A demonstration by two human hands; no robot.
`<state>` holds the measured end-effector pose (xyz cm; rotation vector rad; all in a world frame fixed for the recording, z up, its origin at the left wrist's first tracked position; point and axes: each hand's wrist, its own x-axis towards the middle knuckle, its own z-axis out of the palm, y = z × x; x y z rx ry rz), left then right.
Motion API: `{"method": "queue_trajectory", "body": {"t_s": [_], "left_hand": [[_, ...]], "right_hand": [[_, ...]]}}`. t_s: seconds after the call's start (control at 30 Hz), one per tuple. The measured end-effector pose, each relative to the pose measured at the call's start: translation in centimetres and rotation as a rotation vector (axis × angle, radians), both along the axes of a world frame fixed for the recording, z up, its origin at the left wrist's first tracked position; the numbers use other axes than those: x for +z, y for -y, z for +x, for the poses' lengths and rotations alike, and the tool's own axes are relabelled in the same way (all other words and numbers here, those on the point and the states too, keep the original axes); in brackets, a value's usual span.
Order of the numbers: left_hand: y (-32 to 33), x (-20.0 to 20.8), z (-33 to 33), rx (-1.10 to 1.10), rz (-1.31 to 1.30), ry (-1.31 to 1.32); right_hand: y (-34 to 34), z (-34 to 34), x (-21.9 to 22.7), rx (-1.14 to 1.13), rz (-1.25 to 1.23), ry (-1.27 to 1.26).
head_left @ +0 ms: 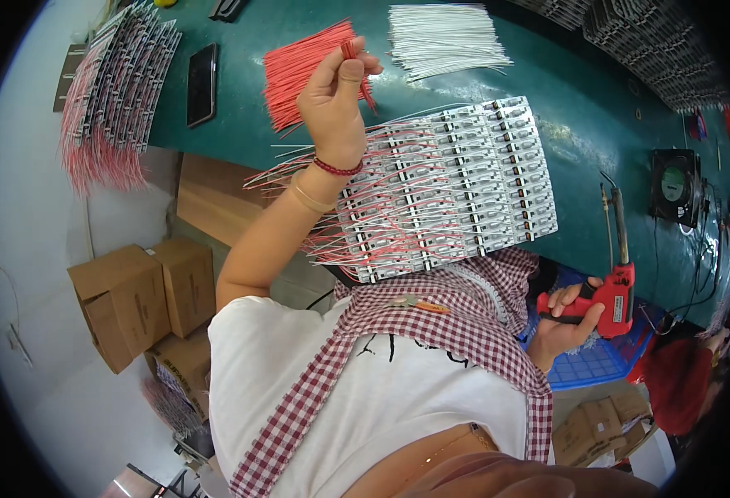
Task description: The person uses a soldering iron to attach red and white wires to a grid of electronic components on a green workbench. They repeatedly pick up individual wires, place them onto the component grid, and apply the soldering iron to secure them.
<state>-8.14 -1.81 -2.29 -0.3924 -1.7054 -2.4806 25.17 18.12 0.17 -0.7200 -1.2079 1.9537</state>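
Observation:
My left hand (336, 91) is raised over the pile of red wires (294, 70), its fingers pinched round a small bunch of red wires (349, 50). Low on the right, my right hand (566, 324) grips the handle of a red soldering gun (618, 303), its long metal tip and feed tube pointing up toward the table. Between the hands lies a panel of grey-white circuit boards (465, 183) in rows, by the table's near edge. Red and white wires (390, 224) trail from its left part, while the right-hand rows show no wires.
White wires (444, 37) lie at the back of the green table (585, 108). A phone (202, 85) and a stack of wired boards (120, 83) sit left. At right are a black box-like device (675, 187), cables and a blue basket (593, 365). Cardboard boxes (124, 303) stand below left.

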Motion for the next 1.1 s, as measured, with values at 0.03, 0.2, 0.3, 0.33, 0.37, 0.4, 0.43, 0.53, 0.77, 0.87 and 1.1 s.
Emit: {"method": "queue_trajectory", "body": {"t_s": [0.03,0.2,0.3,0.33,0.37,0.4,0.43,0.53,0.77,0.87,1.1], "left_hand": [[0.1,-0.2,0.1,-0.007,-0.012,-0.014],[0.4,0.7,0.1,-0.032,-0.024,-0.023],[0.7,1.4,0.7,-0.05,-0.085,-0.029],[0.8,1.6,0.8,-0.059,-0.106,-0.029],[0.6,1.6,0.9,-0.065,-0.103,-0.031],[0.5,1.5,1.0,-0.068,-0.1,-0.031],[0.5,1.4,1.1,-0.071,-0.098,-0.03],[0.2,2.0,1.7,-0.088,-0.095,0.022],[-0.3,6.8,1.4,-0.467,-0.886,-0.344],[-2.0,5.8,2.1,-0.609,-1.152,-0.413],[-5.6,2.3,1.8,-0.384,-1.128,-0.724]], "right_hand": [[0.1,0.2,-0.1,-0.008,0.007,0.004],[0.2,0.0,0.0,-0.018,0.003,0.038],[0.4,-0.3,0.1,0.006,0.002,0.024],[0.5,-0.4,0.2,0.011,0.001,0.019],[0.6,-0.4,0.2,0.009,0.0,0.019],[0.6,-0.5,0.3,0.011,-0.002,0.021],[0.6,-0.5,0.4,0.012,-0.005,0.022],[0.3,-0.3,0.2,0.034,0.012,0.018],[0.4,-1.0,1.9,0.069,0.132,0.1],[0.3,-1.7,2.4,0.106,0.2,0.226],[1.0,-4.5,3.0,0.234,0.17,0.332]]}}
